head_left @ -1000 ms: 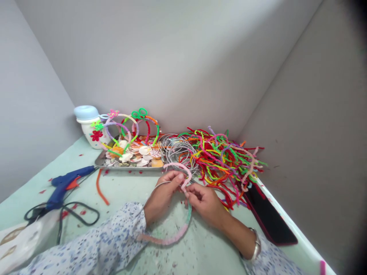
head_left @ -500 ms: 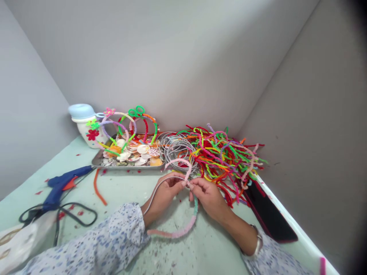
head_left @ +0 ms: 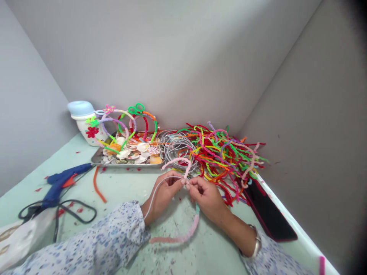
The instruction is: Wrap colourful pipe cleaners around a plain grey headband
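Note:
My left hand point(head_left: 166, 191) and my right hand point(head_left: 205, 194) meet fingertip to fingertip over the table, both pinched closed. Between them is a headband hoop point(head_left: 189, 233), its lower curve wrapped in salmon, pink and mint fuzzy pipe cleaner. The hoop's bare grey wire point(head_left: 155, 191) arches over my left hand toward the wrist. A light pink pipe cleaner point(head_left: 187, 166) sticks up from the pinch and bends off to the left. My right fingers are at the spot where this pipe cleaner meets the wire; the exact contact is hidden by the fingertips.
Behind my hands stand a metal tray point(head_left: 129, 165) of shells with several finished headbands point(head_left: 156, 131), coiled grey wire hoops point(head_left: 177, 147) and a heap of coloured pipe cleaners point(head_left: 223, 152). A blue glue gun point(head_left: 57, 187), an orange pipe cleaner point(head_left: 97, 185) and a white bottle point(head_left: 86, 124) are left; a black flat object point(head_left: 266, 212), right.
The hoop's wrapped lower end has swung slightly down and right. The pink pipe cleaner's free end has shifted a little left, and my fingertips moved slightly; both hands stay pinched.

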Demonstrator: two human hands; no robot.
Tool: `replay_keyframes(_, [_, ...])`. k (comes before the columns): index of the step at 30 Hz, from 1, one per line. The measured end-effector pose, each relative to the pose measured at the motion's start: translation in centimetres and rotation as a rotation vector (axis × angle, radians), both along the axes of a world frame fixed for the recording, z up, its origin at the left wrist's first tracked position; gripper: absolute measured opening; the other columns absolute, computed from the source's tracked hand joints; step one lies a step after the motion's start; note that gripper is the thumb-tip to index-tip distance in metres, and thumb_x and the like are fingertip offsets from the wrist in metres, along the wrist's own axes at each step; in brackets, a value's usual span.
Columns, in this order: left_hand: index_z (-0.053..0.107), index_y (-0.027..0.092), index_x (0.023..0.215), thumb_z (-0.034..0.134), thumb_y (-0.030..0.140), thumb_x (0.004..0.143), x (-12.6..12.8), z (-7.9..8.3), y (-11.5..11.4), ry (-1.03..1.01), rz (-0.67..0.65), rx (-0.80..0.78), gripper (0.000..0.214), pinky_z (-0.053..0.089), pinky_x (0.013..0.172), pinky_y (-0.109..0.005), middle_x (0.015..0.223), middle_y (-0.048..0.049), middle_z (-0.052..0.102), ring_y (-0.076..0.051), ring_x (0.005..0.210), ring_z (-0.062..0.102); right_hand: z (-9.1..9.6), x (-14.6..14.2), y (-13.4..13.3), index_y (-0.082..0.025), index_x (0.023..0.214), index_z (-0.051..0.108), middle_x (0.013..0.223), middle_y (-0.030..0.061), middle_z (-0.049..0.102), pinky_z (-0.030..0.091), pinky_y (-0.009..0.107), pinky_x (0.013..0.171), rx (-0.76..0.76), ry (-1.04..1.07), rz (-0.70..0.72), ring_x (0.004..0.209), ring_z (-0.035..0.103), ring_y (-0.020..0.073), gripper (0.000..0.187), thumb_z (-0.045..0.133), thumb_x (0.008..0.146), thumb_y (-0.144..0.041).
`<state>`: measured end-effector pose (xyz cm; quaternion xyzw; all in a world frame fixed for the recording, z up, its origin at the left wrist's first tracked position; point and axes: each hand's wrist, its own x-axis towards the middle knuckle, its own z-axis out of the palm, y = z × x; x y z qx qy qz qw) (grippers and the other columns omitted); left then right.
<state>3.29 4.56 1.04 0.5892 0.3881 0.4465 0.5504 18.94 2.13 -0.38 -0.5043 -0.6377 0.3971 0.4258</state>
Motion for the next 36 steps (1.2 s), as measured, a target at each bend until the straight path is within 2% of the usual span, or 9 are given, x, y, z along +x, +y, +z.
replay_keyframes(3, [0.063, 0.015, 0.075, 0.061, 0.027, 0.078, -0.04, 0.04, -0.13, -0.001, 0.005, -0.014, 0.012, 0.038, 0.061, -0.022, 0.067, 0.0012, 0.057, -0.012, 0.064, 0.049, 0.00, -0.18, -0.22, -0.019, 0.078, 0.057, 0.051, -0.0063, 0.044, 0.033, 0.020, 0.045, 0.058, -0.085, -0.043, 0.046, 0.042, 0.0097, 0.013, 0.052, 0.084, -0.030])
replay_keyframes(10, [0.059, 0.015, 0.072, 0.061, 0.027, 0.078, -0.01, -0.07, -0.44, -0.015, 0.023, -0.041, 0.013, 0.035, 0.056, -0.021, 0.060, 0.0043, 0.051, -0.010, 0.057, 0.044, 0.72, -0.54, -0.74, -0.017, 0.078, 0.060, 0.050, -0.0057, 0.047, 0.033, 0.019, 0.047, 0.205, -0.266, -0.078, 0.046, 0.044, 0.0092, 0.012, 0.051, 0.083, -0.024])
replay_keyframes(21, [0.054, 0.017, 0.064, 0.057, 0.024, 0.076, 0.05, 0.10, -0.51, 0.054, 0.074, -0.078, 0.014, 0.032, 0.051, -0.022, 0.055, 0.0048, 0.045, -0.010, 0.053, 0.041, 0.47, -0.55, -0.98, -0.016, 0.081, 0.062, 0.052, -0.0044, 0.054, 0.035, 0.019, 0.049, 0.341, -0.372, -0.088, 0.046, 0.050, 0.0096, 0.011, 0.052, 0.083, -0.022])
replay_keyframes(26, [0.044, 0.017, 0.053, 0.052, 0.022, 0.077, -0.02, -0.17, -0.53, 0.135, 0.062, -0.012, 0.026, 0.028, 0.050, -0.023, 0.050, 0.0047, 0.039, -0.009, 0.050, 0.036, 0.26, -0.50, -0.81, -0.017, 0.079, 0.061, 0.053, -0.0037, 0.055, 0.036, 0.020, 0.050, 0.385, -0.402, -0.081, 0.048, 0.051, 0.0099, 0.012, 0.052, 0.083, -0.022])
replay_keyframes(36, [0.038, 0.018, 0.050, 0.046, 0.016, 0.074, -0.13, -0.42, -0.74, 0.132, 0.074, 0.042, 0.026, 0.026, 0.050, -0.024, 0.051, 0.0039, 0.036, -0.010, 0.052, 0.034, 0.09, -0.71, -1.03, -0.016, 0.080, 0.062, 0.057, -0.0013, 0.060, 0.037, 0.021, 0.052, 0.453, -0.462, -0.042, 0.050, 0.055, 0.0114, 0.013, 0.050, 0.084, -0.021])
